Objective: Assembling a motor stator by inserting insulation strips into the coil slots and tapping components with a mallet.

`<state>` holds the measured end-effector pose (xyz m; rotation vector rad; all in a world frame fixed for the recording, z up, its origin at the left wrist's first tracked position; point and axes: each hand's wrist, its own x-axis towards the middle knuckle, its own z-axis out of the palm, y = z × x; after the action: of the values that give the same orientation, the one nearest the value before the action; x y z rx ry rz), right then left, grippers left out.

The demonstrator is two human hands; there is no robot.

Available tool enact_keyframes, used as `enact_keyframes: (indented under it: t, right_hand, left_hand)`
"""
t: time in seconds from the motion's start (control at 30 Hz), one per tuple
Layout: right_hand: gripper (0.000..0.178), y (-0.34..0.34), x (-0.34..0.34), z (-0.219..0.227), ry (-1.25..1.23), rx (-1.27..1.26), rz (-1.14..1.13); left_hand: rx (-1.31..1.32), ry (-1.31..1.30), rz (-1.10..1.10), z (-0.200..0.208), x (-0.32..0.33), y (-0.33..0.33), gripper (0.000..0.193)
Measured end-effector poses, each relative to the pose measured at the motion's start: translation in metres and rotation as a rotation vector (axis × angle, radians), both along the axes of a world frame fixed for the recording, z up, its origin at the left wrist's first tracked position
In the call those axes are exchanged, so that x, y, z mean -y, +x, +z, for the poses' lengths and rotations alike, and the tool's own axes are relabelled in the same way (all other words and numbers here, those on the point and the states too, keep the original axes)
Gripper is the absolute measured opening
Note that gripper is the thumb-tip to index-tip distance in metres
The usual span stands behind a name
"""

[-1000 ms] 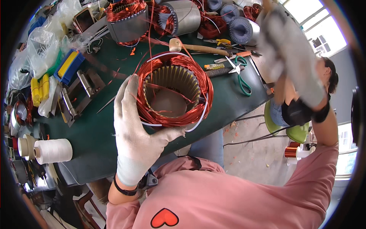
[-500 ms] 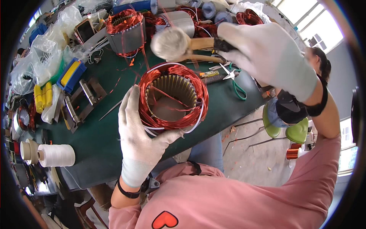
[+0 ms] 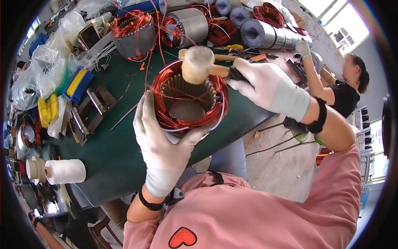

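A motor stator (image 3: 216,114) with red copper windings round its slotted opening stands upright on the green table. My left hand (image 3: 163,143), in a white glove, grips its near left side, fingers along the left and thumb at the front. A mallet with a pale, worn round head (image 3: 198,62) is in my gloved right hand (image 3: 271,85), which is closed round the black-wrapped part of its wooden handle. The mallet head covers the stator's far rim in view; whether it touches the windings I cannot tell. Loose red wires cross the opening.
Other wound stators (image 3: 134,39) and grey cores (image 3: 263,35) line the back. On the left lie a blue-and-yellow block (image 3: 78,85), a metal fixture (image 3: 95,103) and a white thread spool (image 3: 68,171). Another person (image 3: 344,89) works at the far right.
My right hand has come down and nearer, bringing the mallet head over the stator's far rim. My left hand keeps its grip on the stator. The view has shifted somewhat.
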<state>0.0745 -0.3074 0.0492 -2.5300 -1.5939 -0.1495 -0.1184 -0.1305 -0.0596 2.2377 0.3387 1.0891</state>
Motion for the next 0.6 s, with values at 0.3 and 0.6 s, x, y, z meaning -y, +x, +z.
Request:
enact_keyframes:
  t: [0.3,0.6]
  right_hand:
    - [0.031,-0.084,0.007,0.013,0.731,-1.403,-0.428]
    - [0.044,-0.085,-0.014,0.024,0.807,-1.143,-0.681]
  left_hand:
    - [0.071,-0.017,-0.025,-0.016,0.01,-0.006,0.103]
    - [0.124,-0.001,0.035,-0.027,0.024,-0.007,0.107]
